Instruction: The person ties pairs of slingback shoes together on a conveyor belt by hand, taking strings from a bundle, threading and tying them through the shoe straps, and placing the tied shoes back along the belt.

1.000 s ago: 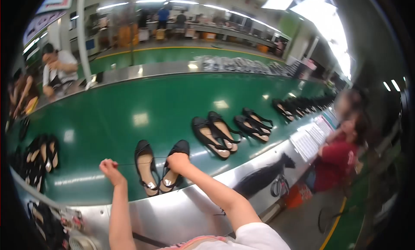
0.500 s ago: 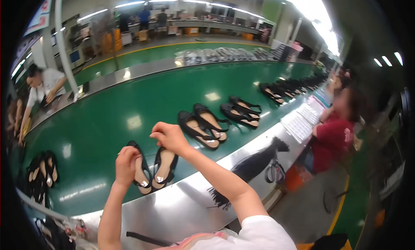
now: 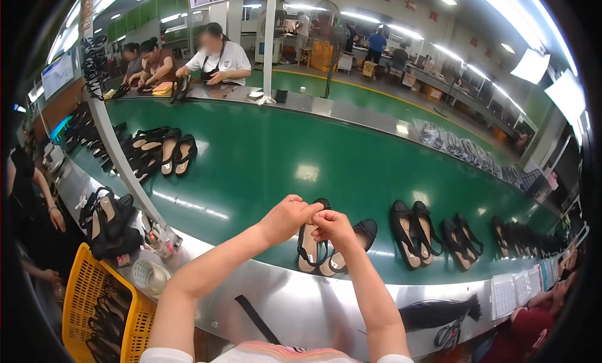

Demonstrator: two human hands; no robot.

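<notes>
My left hand (image 3: 290, 217) and my right hand (image 3: 332, 228) meet above a pair of black slingback shoes on the green belt. Fingers of both are pinched together; whatever is between them is too small to make out. Under my hands lies the left shoe (image 3: 308, 253), its toe showing just above them. The right shoe (image 3: 365, 232) is tilted beside it, partly behind my right hand and wrist. Both have beige insoles.
More black pairs stand on the green belt (image 3: 251, 156), right (image 3: 414, 231) and left (image 3: 169, 151). Black cords (image 3: 439, 313) and scissors (image 3: 448, 335) lie on the metal edge. A yellow crate (image 3: 78, 288) stands lower left. Co-workers sit across the belt.
The view has swung left. My hands, apart over the shoes before, have come together. The thin black cord stretched between them a second ago is no longer discernible.
</notes>
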